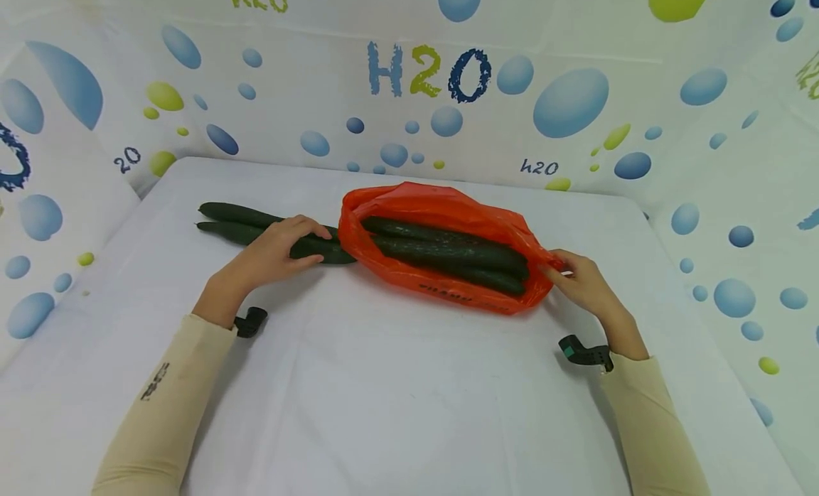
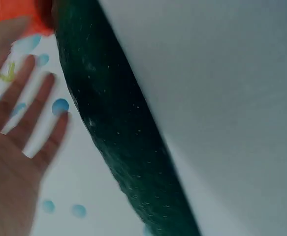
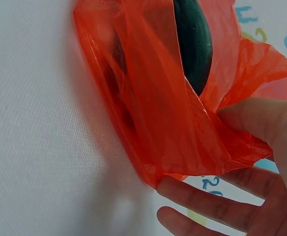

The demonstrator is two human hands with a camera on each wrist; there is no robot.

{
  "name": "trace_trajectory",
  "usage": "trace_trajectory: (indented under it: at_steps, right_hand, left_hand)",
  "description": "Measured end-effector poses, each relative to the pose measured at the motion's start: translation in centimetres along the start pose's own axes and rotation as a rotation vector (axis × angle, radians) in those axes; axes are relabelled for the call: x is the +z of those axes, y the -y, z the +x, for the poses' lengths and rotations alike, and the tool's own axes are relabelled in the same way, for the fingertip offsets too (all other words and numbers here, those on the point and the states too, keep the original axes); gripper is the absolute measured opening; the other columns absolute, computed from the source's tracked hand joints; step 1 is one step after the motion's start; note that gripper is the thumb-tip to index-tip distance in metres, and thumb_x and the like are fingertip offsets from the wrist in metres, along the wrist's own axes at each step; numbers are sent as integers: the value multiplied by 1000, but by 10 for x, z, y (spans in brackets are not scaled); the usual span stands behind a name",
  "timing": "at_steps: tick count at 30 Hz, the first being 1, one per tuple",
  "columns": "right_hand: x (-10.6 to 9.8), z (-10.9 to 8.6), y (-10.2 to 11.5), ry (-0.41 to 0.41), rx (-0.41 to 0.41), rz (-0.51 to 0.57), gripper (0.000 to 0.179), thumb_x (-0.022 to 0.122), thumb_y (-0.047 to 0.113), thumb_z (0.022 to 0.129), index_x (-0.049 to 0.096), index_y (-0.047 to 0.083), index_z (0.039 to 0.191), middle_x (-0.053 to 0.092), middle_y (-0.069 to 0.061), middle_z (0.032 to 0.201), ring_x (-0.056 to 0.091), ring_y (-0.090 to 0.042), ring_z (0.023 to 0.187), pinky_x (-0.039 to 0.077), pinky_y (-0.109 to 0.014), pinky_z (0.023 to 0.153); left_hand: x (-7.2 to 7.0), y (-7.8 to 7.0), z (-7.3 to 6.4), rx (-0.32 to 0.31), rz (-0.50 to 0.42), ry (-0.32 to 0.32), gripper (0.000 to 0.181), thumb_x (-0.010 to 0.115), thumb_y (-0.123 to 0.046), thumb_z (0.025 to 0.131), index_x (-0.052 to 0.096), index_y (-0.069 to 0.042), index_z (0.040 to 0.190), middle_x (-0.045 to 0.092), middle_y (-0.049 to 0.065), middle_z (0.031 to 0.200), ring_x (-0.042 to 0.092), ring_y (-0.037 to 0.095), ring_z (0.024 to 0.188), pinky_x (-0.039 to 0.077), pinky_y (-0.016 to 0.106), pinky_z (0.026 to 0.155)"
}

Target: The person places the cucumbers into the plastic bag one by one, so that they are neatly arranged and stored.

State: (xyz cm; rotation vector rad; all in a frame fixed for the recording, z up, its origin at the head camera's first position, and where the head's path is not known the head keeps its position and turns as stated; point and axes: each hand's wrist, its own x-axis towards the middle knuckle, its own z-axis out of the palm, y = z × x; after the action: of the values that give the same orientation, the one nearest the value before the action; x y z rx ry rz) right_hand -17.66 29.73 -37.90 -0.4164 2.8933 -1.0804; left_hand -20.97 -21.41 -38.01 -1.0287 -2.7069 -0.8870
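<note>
An orange-red plastic bag [image 1: 441, 200] lies on its side with its mouth spread wide, and several long dark green cucumbers [image 1: 448, 253] show inside. At its right end my right hand [image 1: 585, 283] pinches the bag's gathered plastic between thumb and fingers; the right wrist view shows the crumpled film [image 3: 158, 108] in that grip. Two more cucumbers [image 1: 233, 214] lie side by side to the left of the bag, their right ends close to it. Over these my left hand [image 1: 275, 251] hovers with fingers spread; in the left wrist view they are straight beside a cucumber [image 2: 113, 113].
A white cloth [image 1: 384, 403] covers the table. Behind it hangs a white curtain [image 1: 269, 119] printed with blue and green drops and "H2O" lettering. Small black camera mounts [image 1: 251, 322] sit at both wrists.
</note>
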Motion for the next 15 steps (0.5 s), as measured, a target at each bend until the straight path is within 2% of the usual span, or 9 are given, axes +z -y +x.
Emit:
trace_trajectory:
  at_steps: [3,6,10,15]
  right_hand:
    - [0,0,-1,5,-8,-1,34,51,13,100,56,-7,127,61,-27,121,58,-41,107,51,-58,89]
    - [-1,0,0,13,-4,-1,34,50,13,101,55,-7,128,61,-27,121,57,-41,107,50,-58,89]
    - [-2,0,0,14,7,-3,34,50,14,101,55,-6,128,61,-27,121,58,-40,106,50,-58,89]
    - [1,1,-1,10,4,-1,34,51,14,101,55,-7,128,60,-27,122,57,-41,108,50,-58,90]
  left_hand:
    - [-5,7,-5,-118,27,45,40,73,-11,88,57,-6,125,58,13,123,52,34,117,35,58,104]
    - [-8,12,-8,-197,62,84,45,73,-16,89,56,-7,129,56,16,126,50,36,121,29,60,105]
    - [-11,17,-10,-250,113,133,46,73,-18,89,55,-8,130,52,20,131,44,39,126,22,62,105]
    - [-10,23,-12,-268,126,158,46,73,-12,87,54,-9,130,52,22,132,42,43,126,21,65,107]
